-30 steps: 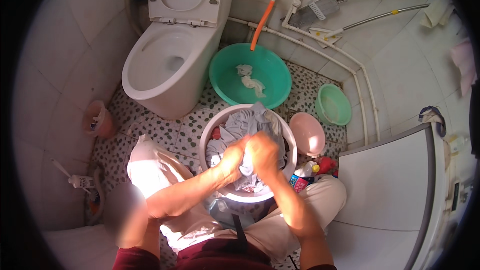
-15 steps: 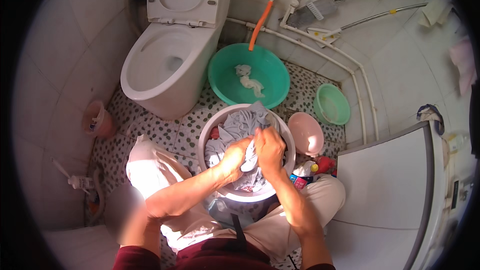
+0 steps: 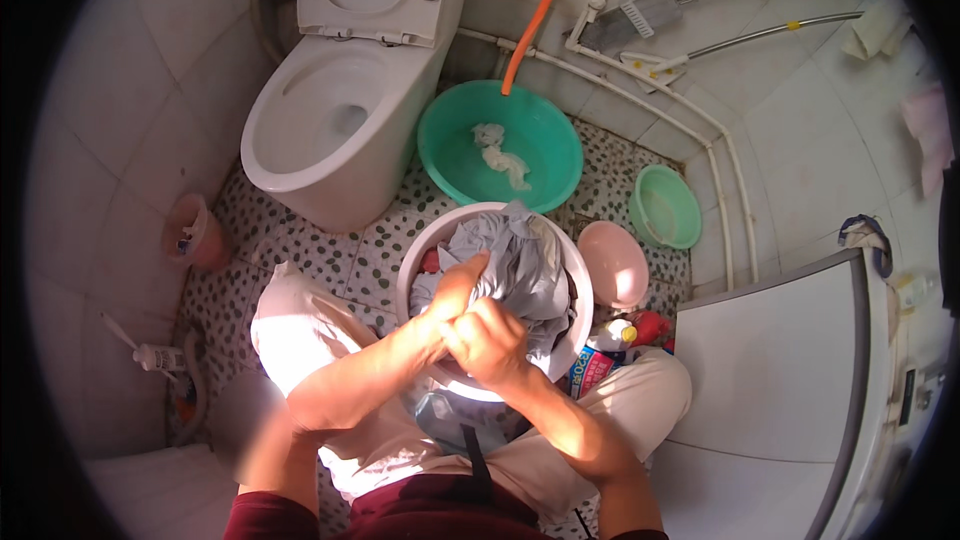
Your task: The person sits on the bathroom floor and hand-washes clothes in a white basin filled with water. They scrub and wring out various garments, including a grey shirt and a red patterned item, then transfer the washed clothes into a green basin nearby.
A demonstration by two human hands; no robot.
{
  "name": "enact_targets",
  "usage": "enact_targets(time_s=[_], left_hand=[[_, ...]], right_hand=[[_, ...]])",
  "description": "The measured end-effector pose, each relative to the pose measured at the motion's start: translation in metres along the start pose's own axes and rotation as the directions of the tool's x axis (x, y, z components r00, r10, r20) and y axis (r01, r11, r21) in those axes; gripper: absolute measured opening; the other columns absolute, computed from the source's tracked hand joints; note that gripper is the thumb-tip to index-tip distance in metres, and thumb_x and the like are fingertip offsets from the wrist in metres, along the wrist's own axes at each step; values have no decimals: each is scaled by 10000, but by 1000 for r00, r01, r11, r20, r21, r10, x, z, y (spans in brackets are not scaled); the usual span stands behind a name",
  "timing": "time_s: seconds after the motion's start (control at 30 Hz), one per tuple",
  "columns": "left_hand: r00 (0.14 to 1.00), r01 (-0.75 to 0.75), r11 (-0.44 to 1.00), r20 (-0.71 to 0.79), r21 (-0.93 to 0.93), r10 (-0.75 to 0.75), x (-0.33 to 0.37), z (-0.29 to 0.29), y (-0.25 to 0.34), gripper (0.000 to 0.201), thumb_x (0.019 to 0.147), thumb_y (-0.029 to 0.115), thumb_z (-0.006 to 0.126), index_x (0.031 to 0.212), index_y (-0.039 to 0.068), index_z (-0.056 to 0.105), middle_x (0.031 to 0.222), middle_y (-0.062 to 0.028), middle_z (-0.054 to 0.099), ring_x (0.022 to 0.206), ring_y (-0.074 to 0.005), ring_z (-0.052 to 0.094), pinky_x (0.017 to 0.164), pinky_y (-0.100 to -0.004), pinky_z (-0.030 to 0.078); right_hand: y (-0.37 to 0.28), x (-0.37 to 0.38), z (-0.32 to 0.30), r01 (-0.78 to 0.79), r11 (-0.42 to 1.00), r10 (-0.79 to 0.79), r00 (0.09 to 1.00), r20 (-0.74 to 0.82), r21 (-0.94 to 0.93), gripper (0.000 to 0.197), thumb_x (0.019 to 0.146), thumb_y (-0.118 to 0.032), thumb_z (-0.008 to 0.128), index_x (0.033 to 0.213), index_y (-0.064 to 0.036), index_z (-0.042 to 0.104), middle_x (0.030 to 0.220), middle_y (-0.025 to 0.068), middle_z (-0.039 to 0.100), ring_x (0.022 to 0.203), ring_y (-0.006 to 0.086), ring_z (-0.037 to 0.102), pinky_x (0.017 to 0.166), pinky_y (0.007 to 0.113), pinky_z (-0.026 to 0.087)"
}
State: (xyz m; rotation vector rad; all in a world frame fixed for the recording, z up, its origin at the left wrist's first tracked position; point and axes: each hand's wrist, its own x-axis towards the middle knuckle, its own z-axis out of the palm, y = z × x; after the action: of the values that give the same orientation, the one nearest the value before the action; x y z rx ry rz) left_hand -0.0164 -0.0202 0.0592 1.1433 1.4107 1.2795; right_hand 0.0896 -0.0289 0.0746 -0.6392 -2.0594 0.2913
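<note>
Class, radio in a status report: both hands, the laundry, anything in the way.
Left hand and right hand both gripping grey cloth. Cloth over white basin, bunched. Nothing blocking; green basin behind.

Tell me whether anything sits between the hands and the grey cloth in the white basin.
Nothing visible does. The left hand and right hand are both closed directly on the grey cloth, bunched over the white basin. The green basin and pink bowl stand apart, on the floor beyond.
</note>
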Motion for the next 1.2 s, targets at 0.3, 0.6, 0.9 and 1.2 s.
enact_targets(time_s=[0.3,0.6,0.9,1.2], left_hand=[[816,543,484,296,-686,-497,-1,14,12,296,1018,330,482,1060,71,619,882,-42,659,766,-140,631,634,-278,510],[973,-69,987,211,-146,99,31,-47,28,317,757,199,843,961,8,693,938,-24,604,857,-119,559,766,-252,450],[957,-264,947,169,182,234,27,-55,56,293,717,194,848,922,22,729,826,-27,531,765,-144,503,675,-283,393],[952,-132,966,241,-224,187,32,-56,40,272,797,70,796,849,54,530,851,29,561,793,-64,513,709,-210,431]], right_hand=[[66,18,-26,-535,845,535,844,-39,-11,179,936,-161,622,858,-2,592,767,149,595,628,277,576,587,391,460],[60,24,-89,-784,385,658,604,450,487,275,845,39,664,1117,44,624,1033,96,653,959,130,607,814,250,488],[59,22,-106,-688,660,612,725,316,301,235,816,38,687,1046,25,636,860,34,660,775,92,606,708,230,484],[54,26,-102,-689,641,646,722,246,339,192,780,40,715,945,0,625,843,10,573,738,64,527,636,213,425]])
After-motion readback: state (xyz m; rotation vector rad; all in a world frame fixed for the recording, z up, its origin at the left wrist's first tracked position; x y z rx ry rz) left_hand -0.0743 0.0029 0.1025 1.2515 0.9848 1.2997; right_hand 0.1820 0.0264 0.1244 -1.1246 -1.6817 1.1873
